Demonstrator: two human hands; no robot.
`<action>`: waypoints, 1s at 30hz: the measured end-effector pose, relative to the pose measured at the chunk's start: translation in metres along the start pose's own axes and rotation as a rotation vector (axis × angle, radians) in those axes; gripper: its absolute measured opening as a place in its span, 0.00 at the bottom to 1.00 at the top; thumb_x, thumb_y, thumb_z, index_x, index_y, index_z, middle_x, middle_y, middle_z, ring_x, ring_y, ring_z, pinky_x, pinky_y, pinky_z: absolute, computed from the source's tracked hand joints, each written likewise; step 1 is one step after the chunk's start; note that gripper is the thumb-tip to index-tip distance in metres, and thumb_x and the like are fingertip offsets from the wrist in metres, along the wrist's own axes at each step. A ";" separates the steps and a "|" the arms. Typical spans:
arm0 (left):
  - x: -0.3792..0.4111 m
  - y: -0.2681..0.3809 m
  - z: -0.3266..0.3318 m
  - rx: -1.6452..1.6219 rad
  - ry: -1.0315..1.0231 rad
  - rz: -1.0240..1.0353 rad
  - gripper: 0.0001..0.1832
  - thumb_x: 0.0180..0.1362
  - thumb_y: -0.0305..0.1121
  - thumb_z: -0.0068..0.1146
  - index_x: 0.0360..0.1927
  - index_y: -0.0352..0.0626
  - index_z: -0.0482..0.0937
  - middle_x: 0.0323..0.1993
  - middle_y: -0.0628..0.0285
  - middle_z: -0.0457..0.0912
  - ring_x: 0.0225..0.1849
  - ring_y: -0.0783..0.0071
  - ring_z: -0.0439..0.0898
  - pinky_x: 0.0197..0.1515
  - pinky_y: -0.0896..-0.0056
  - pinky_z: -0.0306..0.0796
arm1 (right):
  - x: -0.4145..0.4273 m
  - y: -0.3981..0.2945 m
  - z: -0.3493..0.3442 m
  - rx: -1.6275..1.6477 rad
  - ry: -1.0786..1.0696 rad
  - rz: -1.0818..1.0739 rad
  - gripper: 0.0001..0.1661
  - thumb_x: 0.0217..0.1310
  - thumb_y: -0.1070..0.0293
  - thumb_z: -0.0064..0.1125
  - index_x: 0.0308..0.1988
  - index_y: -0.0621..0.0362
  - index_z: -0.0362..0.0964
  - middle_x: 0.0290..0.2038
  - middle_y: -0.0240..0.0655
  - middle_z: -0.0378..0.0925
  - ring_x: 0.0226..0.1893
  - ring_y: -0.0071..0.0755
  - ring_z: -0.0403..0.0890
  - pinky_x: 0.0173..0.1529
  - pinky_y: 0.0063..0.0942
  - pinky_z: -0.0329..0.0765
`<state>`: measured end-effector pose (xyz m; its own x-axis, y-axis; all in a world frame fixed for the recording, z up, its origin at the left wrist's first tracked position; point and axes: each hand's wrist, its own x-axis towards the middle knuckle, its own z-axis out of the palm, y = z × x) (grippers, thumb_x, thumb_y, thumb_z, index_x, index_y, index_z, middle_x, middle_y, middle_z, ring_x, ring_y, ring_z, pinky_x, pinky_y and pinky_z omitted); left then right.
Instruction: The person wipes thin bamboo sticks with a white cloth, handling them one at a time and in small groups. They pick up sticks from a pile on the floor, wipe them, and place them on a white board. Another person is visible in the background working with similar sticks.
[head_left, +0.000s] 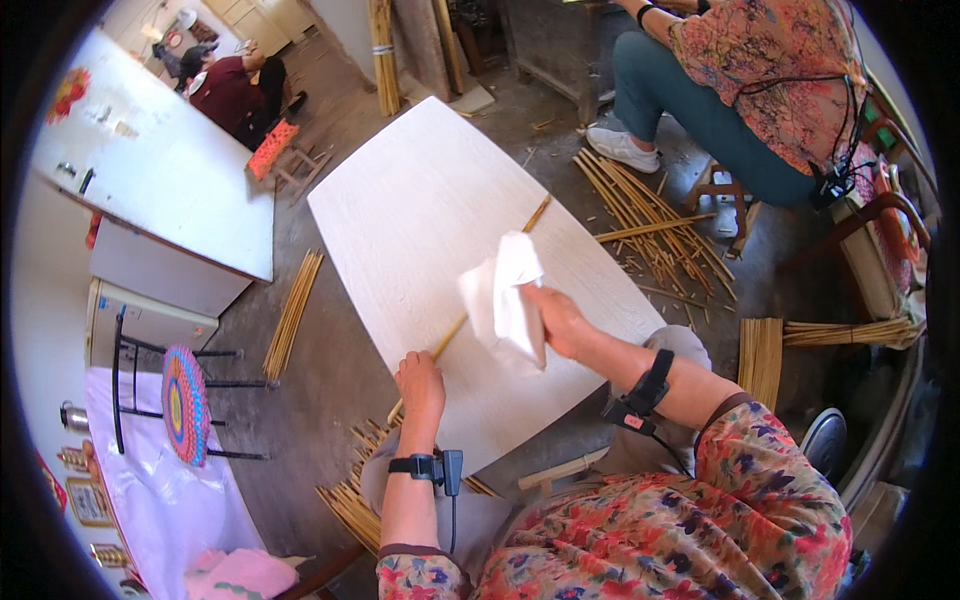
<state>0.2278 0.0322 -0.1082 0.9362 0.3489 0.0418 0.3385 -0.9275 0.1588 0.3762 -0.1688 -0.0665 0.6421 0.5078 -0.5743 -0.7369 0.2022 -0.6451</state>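
Note:
A thin yellow-brown stick (448, 337), perhaps bamboo or cane, lies slantwise across a pale wooden board (397, 195) before me. Near the board's left edge, my left hand (420, 386) grips the stick's lower part, and its near end pokes out below my fingers. My right hand (559, 319) holds a folded white cloth (510, 289) above the middle of the stick. The cloth hides that stretch, and I cannot tell whether it touches the stick. The stick's far end shows past the cloth, at the board's right side.
Loose sticks (652, 217) and short offcuts litter the floor on the right. More sticks lie in bundles at left (292, 315), at right (760, 360) and by my left knee (352, 510). A co-worker (750, 97) sits at upper right; another person (229, 90) sits near the door (165, 165).

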 end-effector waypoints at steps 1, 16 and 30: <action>0.002 -0.002 0.006 0.023 0.004 -0.003 0.10 0.45 0.27 0.53 0.34 0.39 0.72 0.36 0.54 0.72 0.41 0.57 0.70 0.44 0.55 0.63 | -0.003 0.001 0.005 0.029 -0.014 0.008 0.29 0.61 0.58 0.47 0.54 0.68 0.56 0.49 0.44 0.68 0.48 0.39 0.71 0.51 0.35 0.70; -0.030 0.020 -0.067 -1.302 -0.205 -0.463 0.11 0.60 0.31 0.46 0.41 0.34 0.72 0.27 0.60 0.74 0.19 0.81 0.71 0.17 0.82 0.64 | -0.005 0.006 0.021 -0.003 -0.048 -0.097 0.25 0.64 0.53 0.40 0.50 0.63 0.63 0.40 0.38 0.73 0.40 0.32 0.75 0.46 0.31 0.71; -0.045 0.107 -0.045 -1.296 -0.363 -0.472 0.10 0.61 0.31 0.38 0.33 0.38 0.71 0.12 0.67 0.65 0.11 0.82 0.63 0.12 0.78 0.55 | -0.023 0.050 0.030 0.017 -0.158 -0.105 0.21 0.63 0.56 0.43 0.48 0.60 0.62 0.37 0.34 0.72 0.36 0.29 0.75 0.42 0.28 0.74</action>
<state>0.2179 -0.0762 -0.0486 0.8006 0.3489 -0.4871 0.4815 0.1092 0.8696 0.3181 -0.1454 -0.0704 0.6754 0.6084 -0.4168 -0.6718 0.2744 -0.6880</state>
